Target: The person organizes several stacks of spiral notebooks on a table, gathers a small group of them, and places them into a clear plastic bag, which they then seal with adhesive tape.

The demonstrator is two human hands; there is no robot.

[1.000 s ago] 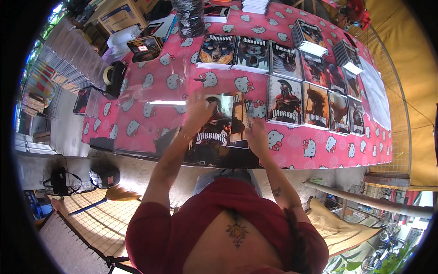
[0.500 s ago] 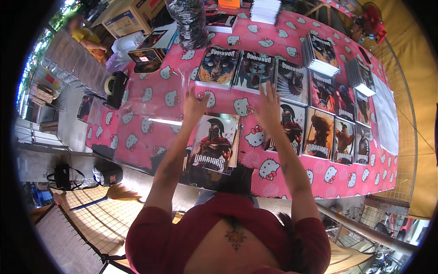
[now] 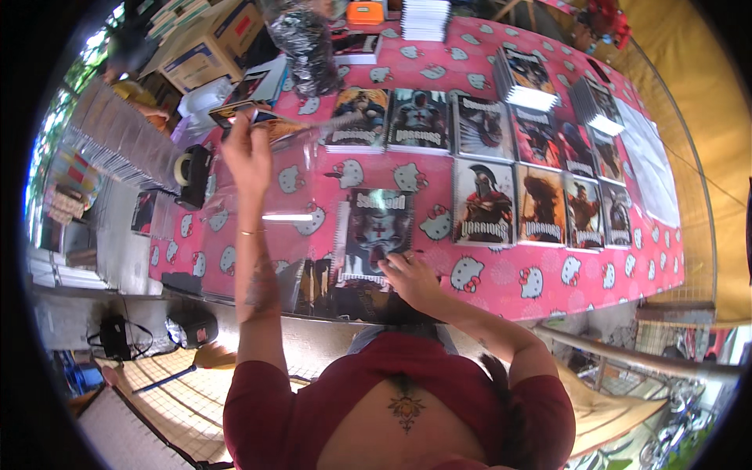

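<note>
We are resting our right hand, fingers partly curled, on the spiral notebook near the table's front edge. Our left hand is hovering half-curled; whether either is gripping anything, we cannot tell. Pressing sideways, we could be skewing the notebook, which is lying unevenly over another.

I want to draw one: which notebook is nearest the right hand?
The top notebook in front of the person, red cross on its cover. The right hand is at its lower corner; the notebooks in rows lie farther.
</note>
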